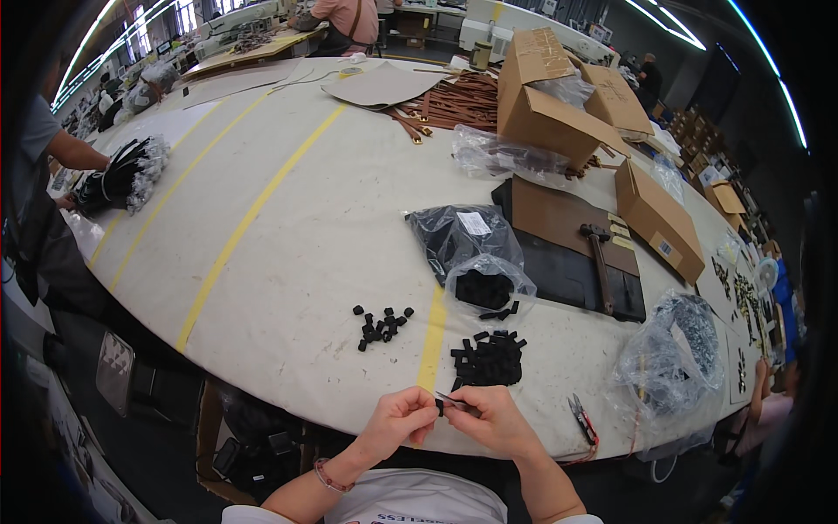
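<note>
Near the front edge of the table, my left hand (404,413) pinches a small black piece (440,408), which looks like a fabric loop. Closed fingers of my right hand (489,421) hold a thin pointed metal tool (456,401) against that piece; its exact kind is too small to make out. Just beyond lies a dense pile of similar black pieces (491,360). A smaller scattered group of black pieces (381,327) sits to its left. More black pieces show in an open clear plastic bag (515,271). Red-handled thread snips (582,421) rest to the right.
A hammer (600,271) lies on a dark board (563,284) beyond the bags. Cardboard boxes (659,223), crumpled plastic (668,349) and brown straps (467,100) occupy the right and far side. At far left, a person (44,166) handles a bundle of black straps (122,175).
</note>
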A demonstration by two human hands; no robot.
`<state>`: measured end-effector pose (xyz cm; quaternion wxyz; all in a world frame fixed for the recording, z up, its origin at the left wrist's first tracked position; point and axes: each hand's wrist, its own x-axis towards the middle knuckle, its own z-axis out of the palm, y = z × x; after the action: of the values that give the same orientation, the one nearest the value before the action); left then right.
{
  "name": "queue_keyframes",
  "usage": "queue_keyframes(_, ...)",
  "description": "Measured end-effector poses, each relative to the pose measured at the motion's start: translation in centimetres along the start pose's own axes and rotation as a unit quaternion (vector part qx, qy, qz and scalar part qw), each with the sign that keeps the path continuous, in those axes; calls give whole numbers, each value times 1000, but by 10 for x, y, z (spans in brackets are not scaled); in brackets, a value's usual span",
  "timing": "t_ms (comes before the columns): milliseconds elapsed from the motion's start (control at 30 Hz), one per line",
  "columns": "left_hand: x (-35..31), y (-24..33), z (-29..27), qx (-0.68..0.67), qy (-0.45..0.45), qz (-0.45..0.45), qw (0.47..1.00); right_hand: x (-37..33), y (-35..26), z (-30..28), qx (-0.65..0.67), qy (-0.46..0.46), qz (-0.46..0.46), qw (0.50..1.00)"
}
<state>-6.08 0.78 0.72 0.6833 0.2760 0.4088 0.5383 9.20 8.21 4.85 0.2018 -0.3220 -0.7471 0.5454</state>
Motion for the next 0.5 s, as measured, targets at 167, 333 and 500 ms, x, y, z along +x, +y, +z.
queue_keyframes(167, -5, 1, 9, 127, 59, 45, 989, 0, 7, 6, -44, 32, -4, 999)
queue_keyframes(333, -5, -10, 8, 379, 101, 244, 887, 0, 12, 12, -50, 87, -14, 995)
queue_keyframes(500, -3, -14, 5, 484, 97, 379, 783, -1, 14, 16, -54, 110, -8, 992)
